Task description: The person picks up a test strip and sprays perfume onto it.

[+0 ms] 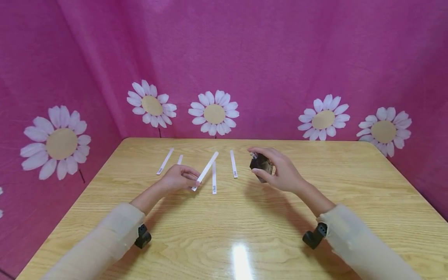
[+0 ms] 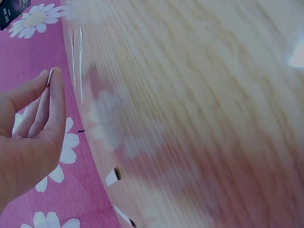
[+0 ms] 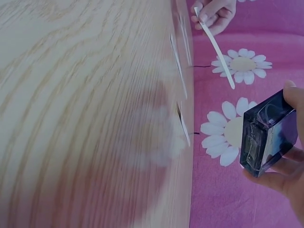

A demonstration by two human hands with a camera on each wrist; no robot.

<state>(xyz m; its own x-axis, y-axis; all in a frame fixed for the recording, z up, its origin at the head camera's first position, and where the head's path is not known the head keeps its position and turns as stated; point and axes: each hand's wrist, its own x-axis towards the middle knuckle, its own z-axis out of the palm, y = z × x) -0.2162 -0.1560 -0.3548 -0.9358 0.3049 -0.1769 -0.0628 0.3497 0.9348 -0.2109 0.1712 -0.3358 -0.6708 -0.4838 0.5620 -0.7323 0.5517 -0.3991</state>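
Note:
Between thumb and fingertips, my left hand (image 1: 176, 178) pinches a white paper test strip (image 1: 208, 168) near its lower end. The strip slants up to the right over the table, and in the left wrist view only its thin edge (image 2: 50, 77) shows at the fingertips. My right hand (image 1: 284, 173) grips a dark glass perfume bottle (image 1: 262, 169) by its sides, tilted with the sprayer end toward the strip. The right wrist view shows the bottle's faceted glass base (image 3: 256, 137) close up. The two hands are apart, facing each other.
Several more white strips lie spread on the wooden table (image 1: 217, 229): one at far left (image 1: 165, 161), another partly behind the left hand (image 1: 180, 159), one below the held strip (image 1: 214, 181), one nearer the bottle (image 1: 233, 164). A pink curtain (image 1: 259, 58) with daisies stands behind.

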